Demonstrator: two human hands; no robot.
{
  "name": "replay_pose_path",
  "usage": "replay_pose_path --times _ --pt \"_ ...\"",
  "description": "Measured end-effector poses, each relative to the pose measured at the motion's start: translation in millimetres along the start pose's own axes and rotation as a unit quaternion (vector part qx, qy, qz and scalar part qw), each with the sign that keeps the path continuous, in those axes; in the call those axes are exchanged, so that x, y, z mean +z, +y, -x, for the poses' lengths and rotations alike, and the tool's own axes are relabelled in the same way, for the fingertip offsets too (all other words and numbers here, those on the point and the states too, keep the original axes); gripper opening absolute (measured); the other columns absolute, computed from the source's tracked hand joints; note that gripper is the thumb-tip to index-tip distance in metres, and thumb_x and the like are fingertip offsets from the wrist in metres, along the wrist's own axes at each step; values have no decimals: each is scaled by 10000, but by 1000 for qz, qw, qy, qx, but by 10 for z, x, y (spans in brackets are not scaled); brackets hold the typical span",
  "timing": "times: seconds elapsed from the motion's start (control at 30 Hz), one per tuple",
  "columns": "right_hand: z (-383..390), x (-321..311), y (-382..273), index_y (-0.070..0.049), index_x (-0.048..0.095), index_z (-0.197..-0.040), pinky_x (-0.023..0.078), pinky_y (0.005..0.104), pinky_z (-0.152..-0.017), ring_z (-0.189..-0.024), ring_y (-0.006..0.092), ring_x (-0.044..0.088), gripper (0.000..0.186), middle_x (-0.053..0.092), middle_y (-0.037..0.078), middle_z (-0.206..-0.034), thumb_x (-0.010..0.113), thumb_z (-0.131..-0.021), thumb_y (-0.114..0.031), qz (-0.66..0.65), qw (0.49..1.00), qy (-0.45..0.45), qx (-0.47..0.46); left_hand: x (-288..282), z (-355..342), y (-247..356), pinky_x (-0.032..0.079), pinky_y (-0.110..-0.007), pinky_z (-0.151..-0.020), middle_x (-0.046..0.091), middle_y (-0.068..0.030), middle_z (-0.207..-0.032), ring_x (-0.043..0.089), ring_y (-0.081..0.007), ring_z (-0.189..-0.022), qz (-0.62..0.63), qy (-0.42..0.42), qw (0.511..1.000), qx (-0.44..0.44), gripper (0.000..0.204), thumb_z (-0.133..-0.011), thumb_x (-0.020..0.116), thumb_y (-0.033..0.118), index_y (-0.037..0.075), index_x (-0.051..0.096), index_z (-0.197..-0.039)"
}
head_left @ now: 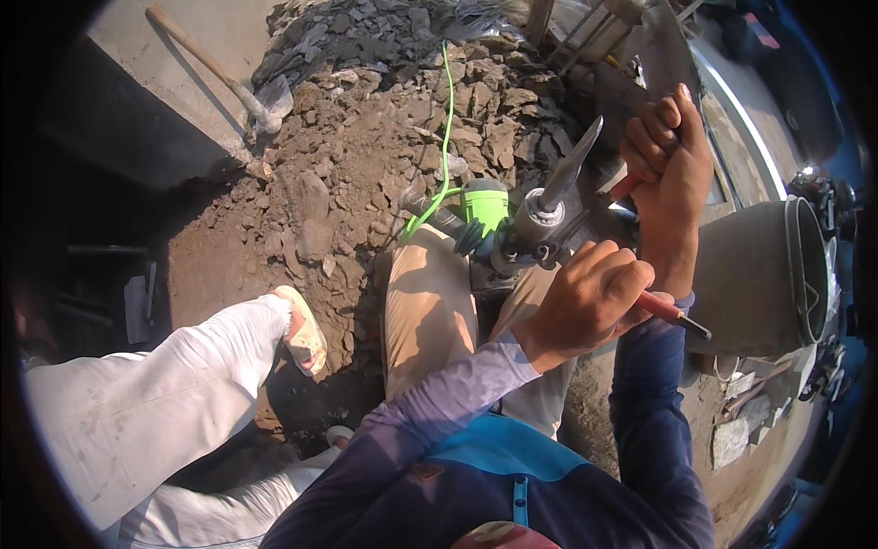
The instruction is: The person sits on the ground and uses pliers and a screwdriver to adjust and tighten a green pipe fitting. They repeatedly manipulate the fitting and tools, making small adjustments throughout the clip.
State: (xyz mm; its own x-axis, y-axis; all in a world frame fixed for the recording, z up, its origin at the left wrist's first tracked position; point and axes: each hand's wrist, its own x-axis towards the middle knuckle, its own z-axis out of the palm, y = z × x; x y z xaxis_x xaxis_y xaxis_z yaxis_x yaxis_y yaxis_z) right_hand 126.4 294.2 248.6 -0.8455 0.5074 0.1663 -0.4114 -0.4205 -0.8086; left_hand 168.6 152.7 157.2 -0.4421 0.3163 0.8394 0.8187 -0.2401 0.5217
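Note:
My left hand [585, 297] is closed round a red-handled screwdriver [663, 308], its metal shaft sticking out to the right. Higher up and farther right, my right hand [672, 151] grips a second red-handled tool [626, 188]; its dark metal end points down and left toward the hammer, and its kind is not clear. A green and dark demolition hammer [485, 206] rests between my knees, with a pointed steel chisel [572, 165] slanting up out of its round metal nose [540, 217]. My left hand partly hides the hammer's near side.
A bright green cable [447, 119] runs from the hammer over broken rubble [366, 119]. A wooden-handled hammer [206, 69] leans at the far left. On the right stands a large grey bucket [754, 279]. Another person's white-trousered leg [174, 384] and slipper [305, 331] are close on my left.

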Motion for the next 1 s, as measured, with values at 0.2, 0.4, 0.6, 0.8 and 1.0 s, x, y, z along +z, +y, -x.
replay_pose_path --times 0.2,0.4,0.6,0.8,1.0 --pt "0 -80 37 -153 464 -850 227 247 -447 -531 54 263 365 332 -69 -687 524 -1163 -331 -7 1000 -26 8 36 33 -49 449 -404 -636 552 -38 -802 572 -256 -692 1 22 1000 -13 368 -921 880 300 90 590 -1008" --pt "135 -8 -16 -158 451 -821 205 249 -436 -518 50 247 393 327 -68 -667 530 -1163 -336 -2 1000 -21 -15 116 10 -59 505 -394 -628 565 -35 -784 615 -257 -699 -13 54 998 -39 367 -903 896 289 88 601 -987" --pt "272 54 -79 -161 445 -787 197 253 -429 -499 53 228 427 320 -65 -641 518 -1168 -338 -19 999 -29 -32 123 -42 -31 519 -398 -612 569 -37 -779 608 -253 -690 -38 71 996 -32 369 -882 910 266 83 605 -980" --pt "271 120 -96 -167 422 -765 196 263 -435 -502 56 225 447 315 -66 -641 518 -1166 -340 -5 999 -22 -34 126 -48 -30 520 -405 -611 569 -43 -776 595 -261 -687 -34 75 996 -30 366 -869 915 249 81 604 -963" --pt "299 130 -90 -167 420 -761 191 274 -440 -500 61 220 452 305 -68 -644 518 -1166 -343 -6 999 -32 -29 120 -40 -45 516 -410 -599 564 -51 -768 592 -268 -688 -12 89 995 -30 365 -857 919 227 78 603 -963"
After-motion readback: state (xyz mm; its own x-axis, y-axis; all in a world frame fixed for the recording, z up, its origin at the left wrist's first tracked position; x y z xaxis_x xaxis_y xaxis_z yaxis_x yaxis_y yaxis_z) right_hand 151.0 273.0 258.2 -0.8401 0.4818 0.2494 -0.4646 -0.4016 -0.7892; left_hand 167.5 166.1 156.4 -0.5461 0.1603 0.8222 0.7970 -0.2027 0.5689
